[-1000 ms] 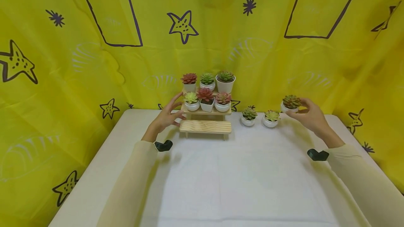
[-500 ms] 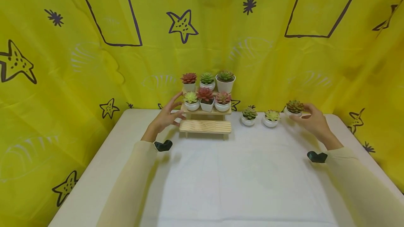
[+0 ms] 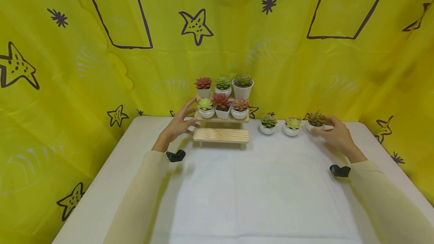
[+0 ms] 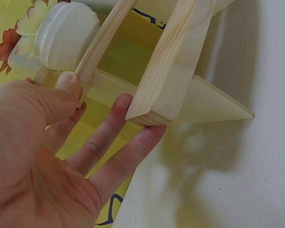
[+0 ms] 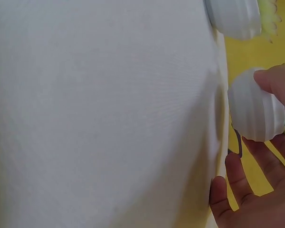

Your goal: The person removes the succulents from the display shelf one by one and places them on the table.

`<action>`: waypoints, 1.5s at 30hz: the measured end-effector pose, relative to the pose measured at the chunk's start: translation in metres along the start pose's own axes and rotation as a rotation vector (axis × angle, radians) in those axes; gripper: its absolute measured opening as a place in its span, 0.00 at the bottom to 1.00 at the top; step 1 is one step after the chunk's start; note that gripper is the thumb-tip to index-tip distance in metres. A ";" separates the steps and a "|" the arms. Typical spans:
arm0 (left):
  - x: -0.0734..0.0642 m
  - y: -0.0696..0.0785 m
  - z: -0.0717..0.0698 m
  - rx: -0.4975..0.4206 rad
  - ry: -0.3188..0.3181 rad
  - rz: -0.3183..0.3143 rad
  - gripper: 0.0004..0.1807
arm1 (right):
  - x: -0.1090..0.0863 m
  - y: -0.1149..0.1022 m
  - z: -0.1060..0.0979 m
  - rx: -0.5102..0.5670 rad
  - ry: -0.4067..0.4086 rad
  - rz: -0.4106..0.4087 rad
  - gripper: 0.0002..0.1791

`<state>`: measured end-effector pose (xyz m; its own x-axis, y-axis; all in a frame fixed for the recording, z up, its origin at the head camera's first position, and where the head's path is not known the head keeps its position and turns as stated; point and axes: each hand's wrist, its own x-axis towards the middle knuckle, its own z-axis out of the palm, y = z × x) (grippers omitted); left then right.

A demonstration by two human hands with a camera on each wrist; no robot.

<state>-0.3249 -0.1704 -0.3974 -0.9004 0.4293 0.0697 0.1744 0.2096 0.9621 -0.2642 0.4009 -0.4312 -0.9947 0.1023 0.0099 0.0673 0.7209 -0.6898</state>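
My left hand (image 3: 178, 125) holds the left end of a stepped wooden plant stand (image 3: 220, 135). In the left wrist view, its thumb lies on the end of the middle shelf (image 4: 104, 47), and two fingertips touch the lower shelf (image 4: 171, 71). At the table's back right, my right hand (image 3: 339, 134) pinches a green, reddish-tipped potted succulent (image 3: 316, 120) by its round white pot. The right wrist view shows the thumb on the pot's side and fingers beneath it, the pot (image 5: 256, 104) close to the table surface.
Potted succulents fill the stand's upper and middle shelves, including a red one (image 3: 203, 84) and a yellow-green one (image 3: 205, 105). A green succulent (image 3: 268, 123) and a pale one (image 3: 292, 125) stand between the stand and my right hand. A yellow curtain (image 3: 230, 59) hangs behind the white table (image 3: 264, 191).
My right hand has carried its potted succulent slightly right and lowered it toward the table, in line with the other two pots. The left hand has stayed on the stand.
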 end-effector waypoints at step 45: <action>-0.001 0.001 0.000 -0.005 -0.004 -0.001 0.42 | 0.004 0.014 0.002 0.008 -0.055 -0.003 0.57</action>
<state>-0.3235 -0.1701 -0.3963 -0.8990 0.4327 0.0672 0.1710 0.2055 0.9636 -0.2674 0.4094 -0.4422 -0.9977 0.0620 -0.0275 0.0637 0.7157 -0.6955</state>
